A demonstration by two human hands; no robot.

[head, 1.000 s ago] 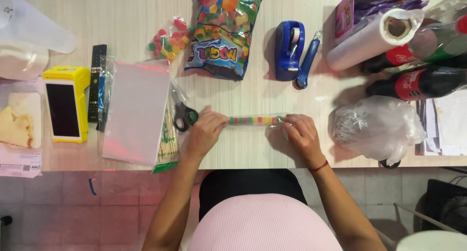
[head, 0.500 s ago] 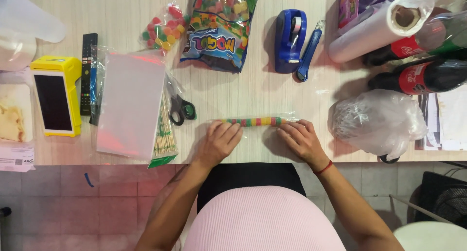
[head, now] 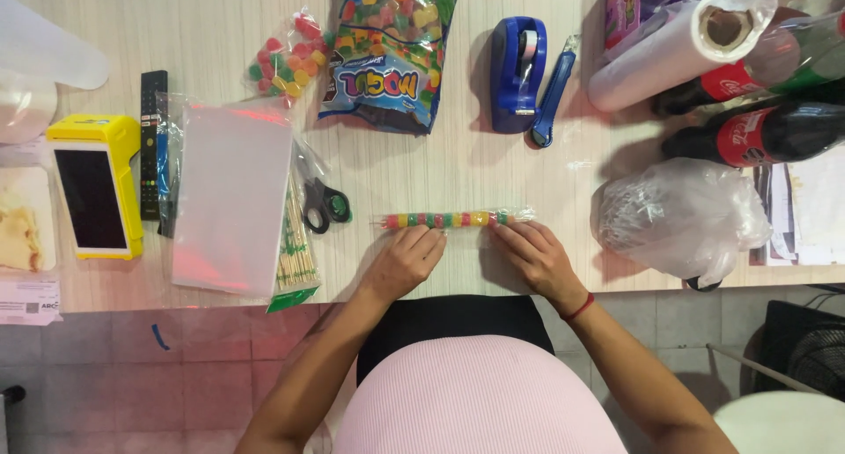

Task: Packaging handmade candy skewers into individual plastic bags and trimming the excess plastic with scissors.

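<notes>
A skewer of coloured gummy candies in a clear wrap (head: 453,218) lies flat on the pale wooden table (head: 458,168). My left hand (head: 407,260) rests fingers-down against its left half. Against the right half presses my right hand (head: 533,255), which wears a red thread at the wrist. Both hands touch the wrapped skewer from the near side with fingers curled on it.
Left of the hands lie black-handled scissors (head: 324,203), a pack of wooden skewers (head: 296,252) and a stack of clear bags (head: 231,199). Behind are a big candy bag (head: 392,49), a small candy bag (head: 286,58), a blue tape dispenser (head: 518,71) and cutter (head: 553,98). A crumpled plastic bag (head: 682,216), film roll (head: 678,45), bottles (head: 757,133), yellow terminal (head: 92,186), remote (head: 151,142).
The view has shifted slightly, so the table sits higher in frame. Both hands stay on the candy skewer, fingers working along its wrap; the skewer has barely moved.
</notes>
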